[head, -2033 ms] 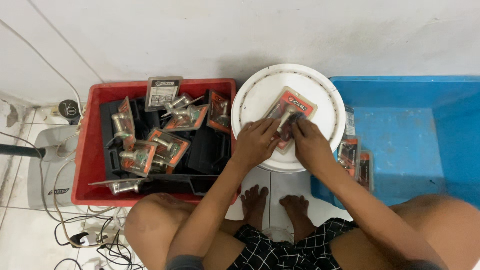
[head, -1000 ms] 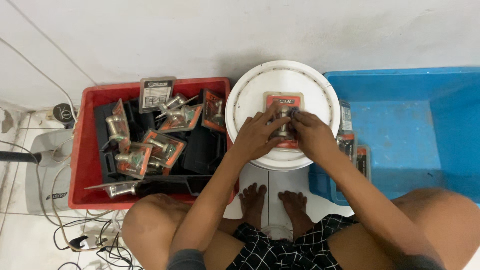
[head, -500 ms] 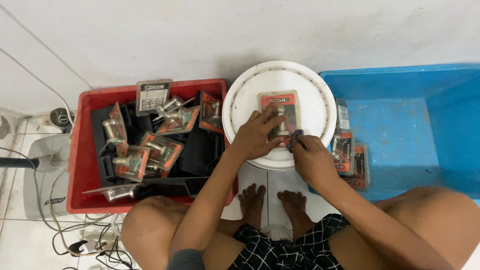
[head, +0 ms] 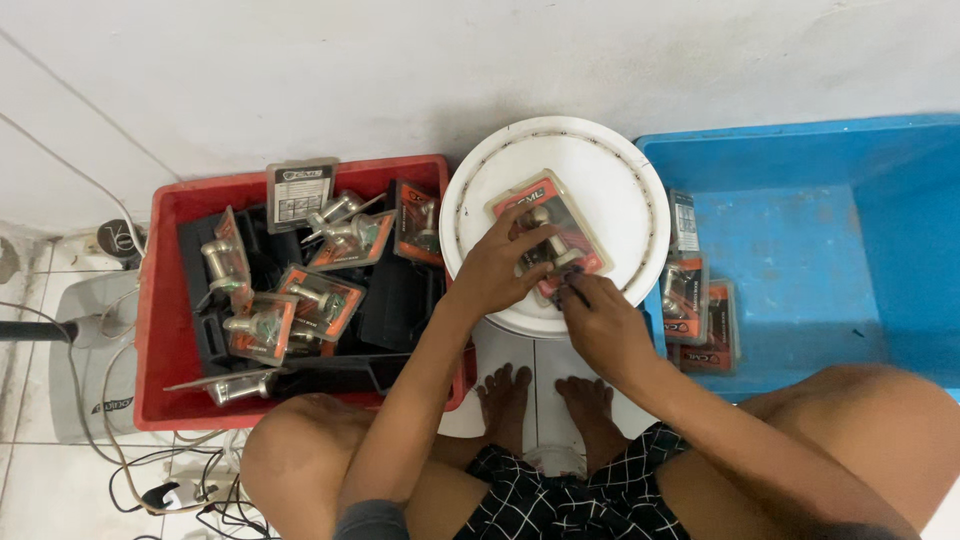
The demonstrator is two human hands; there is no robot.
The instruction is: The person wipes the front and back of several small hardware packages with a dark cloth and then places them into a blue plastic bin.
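A blister pack with an orange card and a metal door knob (head: 560, 220) lies on a round white bucket lid (head: 600, 170). My left hand (head: 495, 270) presses on the pack's near left side, fingers spread over the plastic. My right hand (head: 600, 320) pinches the pack's near bottom edge with its fingertips. Both hands meet at the lid's near rim.
A red bin (head: 160, 330) on the left holds several packed knobs and loose metal knobs (head: 300, 300). On the right, a blue bin (head: 800, 250) has a few packs (head: 695, 310) at its left wall. Cables and a grey device (head: 80, 370) lie far left. My bare feet (head: 545, 395) are below the lid.
The pack has tilted on the lid. My right hand slid from the top of the pack down to its near bottom edge. My left hand stayed on it.
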